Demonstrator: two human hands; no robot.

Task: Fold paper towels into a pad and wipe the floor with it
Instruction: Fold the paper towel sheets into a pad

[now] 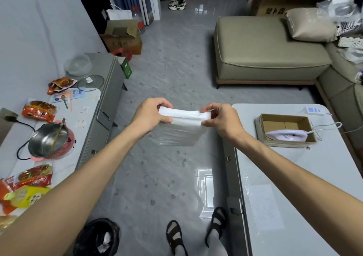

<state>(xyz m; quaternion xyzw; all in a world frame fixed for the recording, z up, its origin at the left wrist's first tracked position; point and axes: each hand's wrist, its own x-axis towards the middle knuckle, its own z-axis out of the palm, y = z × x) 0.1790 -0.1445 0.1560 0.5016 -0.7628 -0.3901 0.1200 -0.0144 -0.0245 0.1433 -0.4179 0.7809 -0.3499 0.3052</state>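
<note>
I hold a white paper towel (pixel 183 118) stretched between both hands at chest height over the grey floor (pixel 167 73). My left hand (pixel 151 113) pinches its left end with thumb and fingers. Its right end is pinched by my right hand (pixel 221 119). The upper part of the towel is folded into a thick band; a thinner, see-through layer hangs below it. Several small dark spots dot the floor under and in front of the towel.
A grey side cabinet (pixel 102 106) on the left carries a pink pot (pixel 49 141), a glass lid and snack packets. On the right, a white table (pixel 294 177) bears a cardboard box and an iron. A beige sofa (pixel 265 49) lies ahead; a black bin (pixel 98 236) stands beside my sandalled feet.
</note>
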